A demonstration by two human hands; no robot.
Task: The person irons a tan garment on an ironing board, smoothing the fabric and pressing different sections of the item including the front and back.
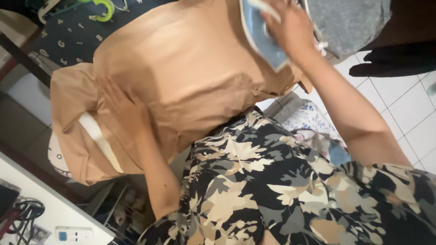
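the blue-and-white iron [261, 29] is being held in the closed grip of the right hand [289, 27], at the far end of the tan garment [190, 71]. the left hand [123, 103] is being pressed flat, open, on the garment's near end, well apart from the iron.

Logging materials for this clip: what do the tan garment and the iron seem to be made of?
Tan garment: thin matte woven cloth, judging by its soft creases and folded edges. Iron in the right hand: blue and white body, probably smooth plastic; its soleplate is not visible.
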